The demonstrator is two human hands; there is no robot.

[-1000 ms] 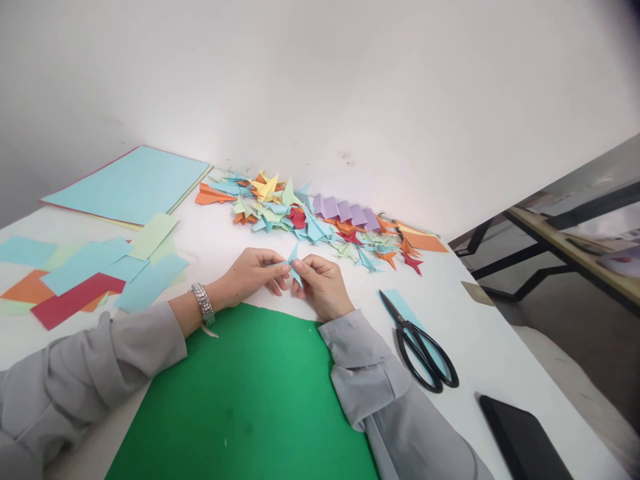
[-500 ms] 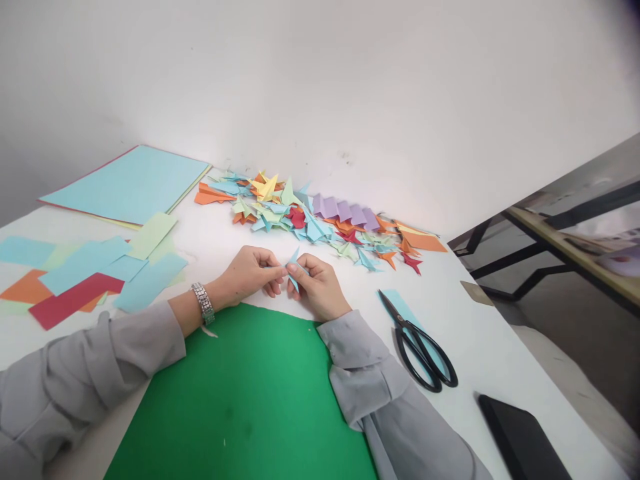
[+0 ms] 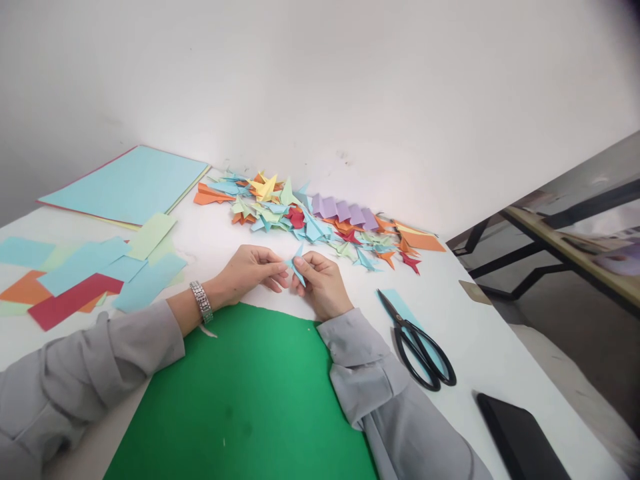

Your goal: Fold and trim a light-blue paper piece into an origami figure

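Observation:
A small light-blue folded paper piece is pinched between both hands just above the white table. My left hand, with a metal watch at the wrist, grips its left side with thumb and fingers closed. My right hand pinches its right side, fingers curled. Both hands rest at the far edge of a large green sheet.
A heap of folded coloured paper shapes lies beyond the hands. Cut coloured paper pieces and a stack of sheets lie at the left. Black scissors rest on a blue strip at the right; a black phone lies near the table's right edge.
The fingers have shifted slightly on the blue paper piece, turning it a little. Both hands stay in the same spot.

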